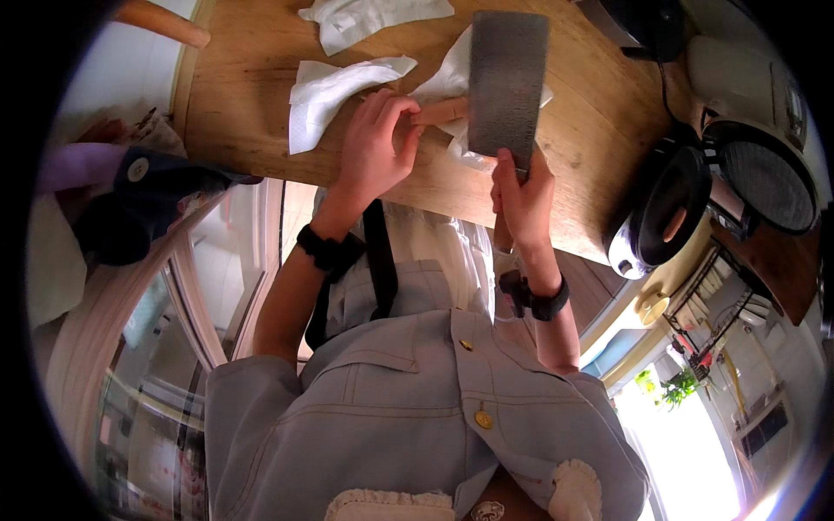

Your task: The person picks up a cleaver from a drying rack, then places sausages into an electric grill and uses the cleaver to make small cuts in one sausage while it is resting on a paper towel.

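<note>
My right hand (pixel 524 195) is closed around the wooden handle of a cleaver (pixel 508 84), its broad metal blade held over the table. My left hand (pixel 381 140) has its thumb and fingertips at the near end of a pinkish, sausage-like piece (pixel 440 112), whose other end passes behind the blade. White paper towel (pixel 449 71) lies crumpled beneath and behind the blade, hiding part of what is there. Another paper towel (pixel 326 91) lies just beside my left hand, and one more paper towel (pixel 371 16) is farther back on the wooden table (pixel 247 117).
Along the table's right side stand a black round pan (pixel 674 202), a second pan (pixel 762 176) and a white appliance (pixel 736 84). A wooden rod (pixel 163 23) is at the upper left. Cloth items (pixel 150 202) hang at the left edge.
</note>
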Motion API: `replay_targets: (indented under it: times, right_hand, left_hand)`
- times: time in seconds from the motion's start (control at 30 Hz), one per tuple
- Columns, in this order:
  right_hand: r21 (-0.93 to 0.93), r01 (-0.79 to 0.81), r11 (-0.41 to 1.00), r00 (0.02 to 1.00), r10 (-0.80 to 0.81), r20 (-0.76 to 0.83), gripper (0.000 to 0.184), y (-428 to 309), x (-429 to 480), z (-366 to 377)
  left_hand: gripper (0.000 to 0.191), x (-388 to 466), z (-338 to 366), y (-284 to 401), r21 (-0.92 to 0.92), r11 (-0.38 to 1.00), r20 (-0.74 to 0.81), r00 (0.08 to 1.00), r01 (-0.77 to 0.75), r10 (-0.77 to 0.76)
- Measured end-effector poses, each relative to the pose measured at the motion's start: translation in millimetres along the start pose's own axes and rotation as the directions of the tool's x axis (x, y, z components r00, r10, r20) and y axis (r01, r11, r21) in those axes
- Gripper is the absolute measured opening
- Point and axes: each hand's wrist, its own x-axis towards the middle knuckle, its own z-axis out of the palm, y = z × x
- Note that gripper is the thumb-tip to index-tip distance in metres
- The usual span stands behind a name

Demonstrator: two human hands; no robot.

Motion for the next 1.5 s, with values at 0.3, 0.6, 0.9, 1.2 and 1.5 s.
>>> replay_targets:
  times: [0.3,0.6,0.9,1.2,1.5]
  right_hand:
    - [-0.209,0.122,0.970,0.992,-0.115,0.046,0.015,-7.6,-7.2,-1.9]
    - [-0.334,0.175,0.926,0.984,-0.160,0.072,0.032,-0.2,0.4,12.1]
    - [-0.427,0.200,0.882,0.980,-0.189,0.068,0.045,-10.2,1.2,21.4]
    - [-0.219,0.103,0.970,0.993,-0.086,0.085,0.024,9.4,12.2,15.5]
    - [-0.150,0.040,0.988,0.994,-0.025,0.102,0.023,6.7,10.3,20.0]
  left_hand:
    - [0.028,-1.1,-2.0,2.1,-0.056,0.998,-0.050,0.999,-0.003,0.001]
    - [0.025,-1.6,-2.4,0.6,-0.063,0.997,-0.059,0.997,-0.046,0.042]
    - [0.023,-4.2,2.4,-5.2,-0.149,0.989,-0.078,0.997,-0.022,0.011]
    - [0.023,-2.6,0.4,-6.0,-0.066,0.997,-0.056,0.997,-0.051,0.047]
    - [0.022,-2.1,1.0,-3.6,-0.104,0.995,-0.044,0.999,0.005,-0.010]
